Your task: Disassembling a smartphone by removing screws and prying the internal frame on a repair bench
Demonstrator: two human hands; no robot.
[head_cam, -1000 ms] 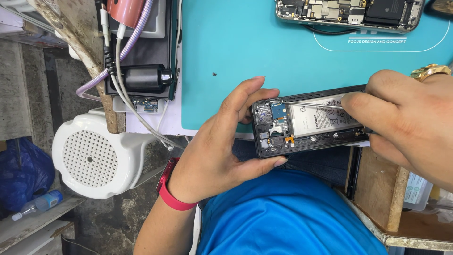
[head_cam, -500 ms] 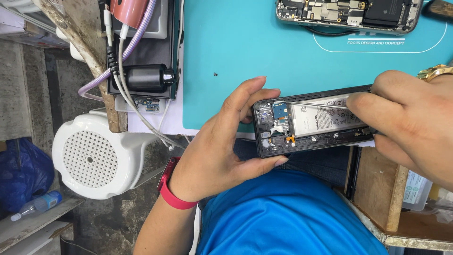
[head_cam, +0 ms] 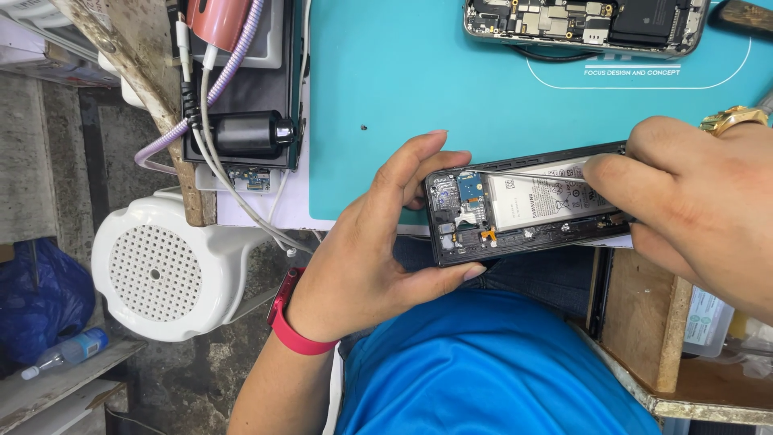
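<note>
Left hand: my left hand [head_cam: 378,242] grips the end of the opened black phone with its back cover off [head_cam: 527,205], thumb under the lower edge, fingers curled over the top edge. Red band [head_cam: 294,330] on that wrist.
Right hand: my right hand [head_cam: 692,201] is pinched around a thin metal tool [head_cam: 523,172], fingers closed on it, covering the phone's other end. Gold watch [head_cam: 733,118] on that wrist.
Tool: lies nearly level across the top of the phone's white battery [head_cam: 539,200], tip towards the small blue circuit board [head_cam: 471,189]; whether the tip touches the board, I cannot tell.
Phone: held up off the turquoise mat surface [head_cam: 386,97], at its near edge, above my lap and blue shirt [head_cam: 483,370]. Inner side faces the camera.
Farther on mat: a second opened phone with bare boards [head_cam: 584,24] lies at the far edge, well apart from the held one.
Left of mat: black cylinder-shaped part [head_cam: 245,133] on a dark tray, white and lilac cables [head_cam: 209,89] running over it.
Below that: white round perforated fan housing [head_cam: 161,270], off the surface.
Far left: blue plastic bag [head_cam: 36,302], small clear bottle [head_cam: 68,350] on a wooden plank.
Right: wooden board edge [head_cam: 644,314] beside my lap.
</note>
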